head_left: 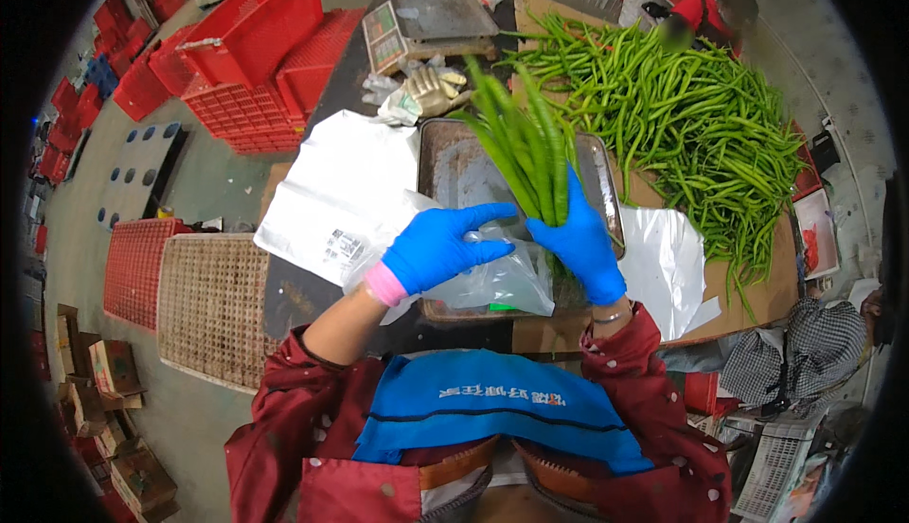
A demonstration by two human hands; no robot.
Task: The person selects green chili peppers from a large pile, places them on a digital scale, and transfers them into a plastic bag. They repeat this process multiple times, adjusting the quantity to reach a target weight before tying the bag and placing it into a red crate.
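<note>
My right hand (579,244), in a blue glove, grips an upright bundle of long green chilli peppers (516,149) above the metal scale pan (445,168). My left hand (445,248), also gloved in blue, is just left of the bundle with fingers apart, against a clear plastic bag (511,282); whether it grips the bag's film is unclear. A large pile of green chillies (691,135) covers cardboard at the right. White plastic sheets (336,182) lie at the left, and another white sheet (658,263) lies under my right side.
A digital scale (431,17) and pale work gloves (426,88) are at the back. Red crates (256,40) are stacked at back left, with a beige grid tray (213,310) nearer. Another person (720,21) is at back right. Cardboard boxes (114,372) sit at lower left.
</note>
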